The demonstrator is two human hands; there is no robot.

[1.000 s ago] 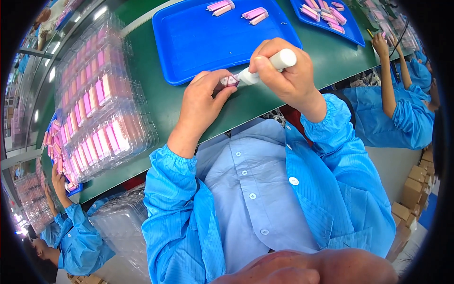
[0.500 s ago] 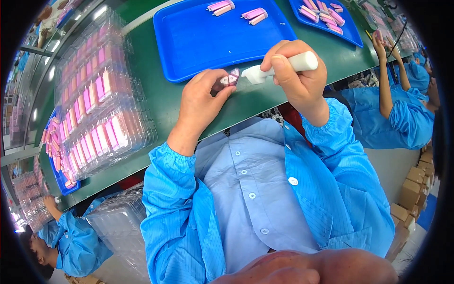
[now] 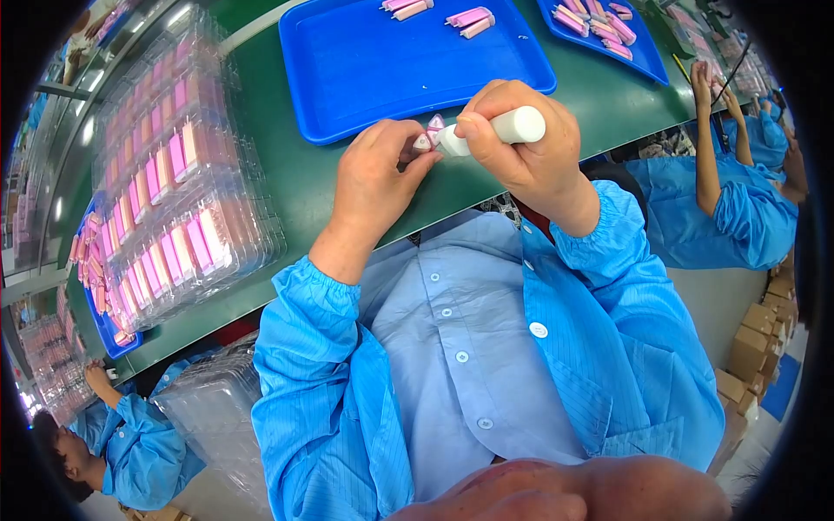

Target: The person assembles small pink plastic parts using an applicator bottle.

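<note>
My left hand [image 3: 379,178] is pinched round a small pink piece with pale triangular ends [image 3: 429,137]; most of it is hidden by the fingers. In my right hand [image 3: 526,152] is a white squeeze bottle [image 3: 521,125], tilted so its narrow end points left at the pink piece. The bottle's end looks to be touching the piece or very close to it; I cannot tell which. Just beyond both hands lies a blue tray [image 3: 323,132], with a few pink and peach sticks [image 3: 472,21] at its far side.
Stacked clear blister trays [image 3: 187,217] filled with pink and peach sticks stand at the left. A second blue tray [image 3: 653,73] with more sticks is at the far right. Co-workers in blue sit on either side, and cardboard boxes [image 3: 749,352] are stacked at the lower right.
My right hand has moved left with the bottle, bringing its end up to the pink piece. My left hand stays nearly in place, still holding the piece.
</note>
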